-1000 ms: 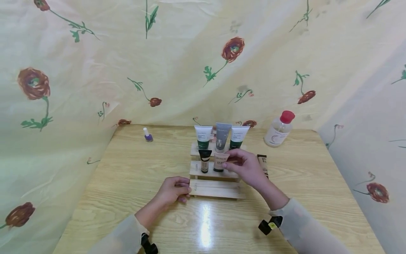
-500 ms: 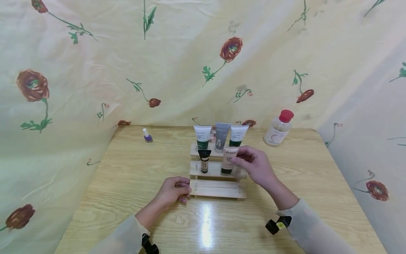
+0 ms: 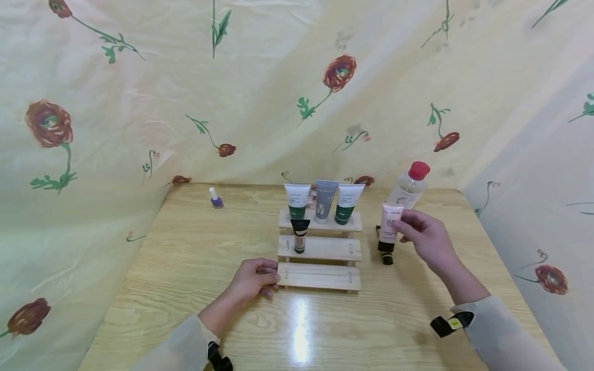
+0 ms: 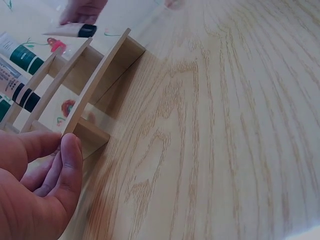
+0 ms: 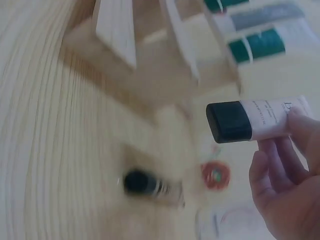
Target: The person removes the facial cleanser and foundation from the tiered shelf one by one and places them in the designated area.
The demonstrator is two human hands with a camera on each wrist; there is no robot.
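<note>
My right hand (image 3: 429,242) pinches a pink BB cream tube (image 3: 391,225) with a black cap, cap down, to the right of a tiered wooden rack (image 3: 320,276). In the right wrist view the held tube (image 5: 267,118) is off the rack. With thumb and fingers, my left hand (image 3: 252,280) grips the left end of the rack's lowest step, also seen in the left wrist view at the wooden edge (image 4: 95,85). A small black and beige tube (image 3: 300,236) stands on the middle step. Along the top step are two white and green tubes (image 3: 350,204) and a grey tube (image 3: 326,202).
Another black-capped beige tube (image 5: 150,185) lies on the table right of the rack, partly behind the held one in the head view. A clear bottle with a red cap (image 3: 419,171) stands at the back right. Purple nail polish (image 3: 216,199) stands at the back left.
My right hand has lifted the pink tube off the middle step and carried it right, beyond the rack's end. My left hand stays on the rack.
</note>
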